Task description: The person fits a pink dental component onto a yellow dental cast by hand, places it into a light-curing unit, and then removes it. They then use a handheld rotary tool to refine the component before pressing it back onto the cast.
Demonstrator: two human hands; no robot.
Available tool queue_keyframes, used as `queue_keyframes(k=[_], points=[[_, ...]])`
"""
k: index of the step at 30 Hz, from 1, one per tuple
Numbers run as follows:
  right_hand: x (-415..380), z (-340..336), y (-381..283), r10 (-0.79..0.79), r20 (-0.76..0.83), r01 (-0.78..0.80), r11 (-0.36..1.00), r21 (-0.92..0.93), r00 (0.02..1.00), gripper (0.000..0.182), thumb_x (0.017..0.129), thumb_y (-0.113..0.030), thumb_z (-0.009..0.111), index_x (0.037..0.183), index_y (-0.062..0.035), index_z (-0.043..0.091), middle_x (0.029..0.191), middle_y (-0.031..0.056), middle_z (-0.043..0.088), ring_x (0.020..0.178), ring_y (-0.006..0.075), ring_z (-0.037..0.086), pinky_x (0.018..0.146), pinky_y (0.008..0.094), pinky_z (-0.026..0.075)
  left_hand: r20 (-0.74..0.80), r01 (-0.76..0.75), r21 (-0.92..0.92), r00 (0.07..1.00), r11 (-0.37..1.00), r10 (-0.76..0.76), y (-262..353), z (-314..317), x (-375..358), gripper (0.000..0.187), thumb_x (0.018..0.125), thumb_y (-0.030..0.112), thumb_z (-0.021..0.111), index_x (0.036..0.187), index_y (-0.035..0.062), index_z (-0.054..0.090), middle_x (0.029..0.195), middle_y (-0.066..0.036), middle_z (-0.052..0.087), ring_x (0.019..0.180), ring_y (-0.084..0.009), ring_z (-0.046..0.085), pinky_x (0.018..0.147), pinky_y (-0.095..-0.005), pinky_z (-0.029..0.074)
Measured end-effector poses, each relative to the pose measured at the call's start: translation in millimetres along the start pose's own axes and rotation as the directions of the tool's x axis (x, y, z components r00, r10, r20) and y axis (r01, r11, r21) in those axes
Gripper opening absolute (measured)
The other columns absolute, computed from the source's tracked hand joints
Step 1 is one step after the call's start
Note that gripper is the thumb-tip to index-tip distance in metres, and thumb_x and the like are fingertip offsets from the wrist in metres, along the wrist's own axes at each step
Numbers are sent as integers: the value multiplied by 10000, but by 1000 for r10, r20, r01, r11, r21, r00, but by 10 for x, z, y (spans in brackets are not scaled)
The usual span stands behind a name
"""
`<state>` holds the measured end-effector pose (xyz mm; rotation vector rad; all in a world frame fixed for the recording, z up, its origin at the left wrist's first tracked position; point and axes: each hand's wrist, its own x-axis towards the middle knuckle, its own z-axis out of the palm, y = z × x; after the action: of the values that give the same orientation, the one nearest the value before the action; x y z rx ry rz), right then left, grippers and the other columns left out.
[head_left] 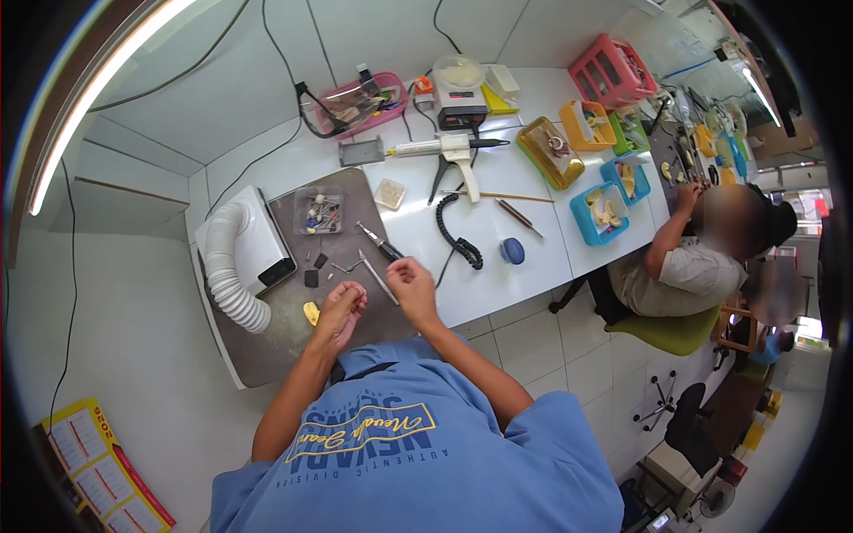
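Presently, the person in the blue shirt sits at the white surface (524, 240) with both hands raised just above the grey mat (284, 333). The left hand (340, 306) has its fingers pinched narrow around something very small; what it is cannot be told at this size. The right hand (410, 282) is closed around the slim rod of a metal hand tool (378, 278), whose tip points toward the left hand's fingertips. The two hands are near one another but apart. A small yellow piece (311, 313) lies on the mat just beside the left hand, untouched. Further up the mat lie a few dark bits (313, 269), a second handpiece (380, 242) and a clear box of burs (318, 213). The white suction unit (258, 244) with its ribbed hose (233, 280) stands at the mat's left edge. In my judgement the work is midway: one small item is in hand under the tool, and the yellow piece and dark bits appear to be waiting. Beyond, a glue gun (449, 151), a coiled black cord (455, 235) and a blue round tin (512, 250) rest on the surface. A second person (684, 266) works at the far end, well apart.
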<state>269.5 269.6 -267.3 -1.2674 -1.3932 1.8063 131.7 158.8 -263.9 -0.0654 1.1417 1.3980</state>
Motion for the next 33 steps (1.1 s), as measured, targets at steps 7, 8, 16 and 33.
queue_keyframes(k=[7,8,16,33], points=[[204,-569,-286,-26,5,26,999,-25,1000,235,992,-206,533,979,-4,653,718,-30,504,652,54,470,629,199,426,-177,-237,481,917,844,359,323,22,179,164,915,154,655,1008,20,660,819,19,605,712,-63,559,645,-207,461],[212,-627,-286,-20,27,21,999,-48,999,250,993,-226,541,970,-3,652,699,-34,488,640,56,456,628,200,419,-150,-220,651,901,726,407,364,31,242,150,891,146,680,978,24,670,801,9,608,707,-71,559,630,-216,460],[77,-563,-415,36,17,-37,999,7,999,137,837,-74,741,917,28,697,784,22,668,676,63,588,633,195,476,137,-390,895,704,218,697,353,203,646,244,767,-73,673,997,6,649,862,-103,604,701,-190,615,632,-311,508],[-16,-660,-270,105,20,-103,990,-96,994,217,900,-188,701,898,27,676,746,33,643,625,59,547,581,191,443,-186,-286,849,627,445,757,319,-323,-366,217,887,-21,567,1088,3,645,940,-96,671,787,-157,649,701,-275,521]])
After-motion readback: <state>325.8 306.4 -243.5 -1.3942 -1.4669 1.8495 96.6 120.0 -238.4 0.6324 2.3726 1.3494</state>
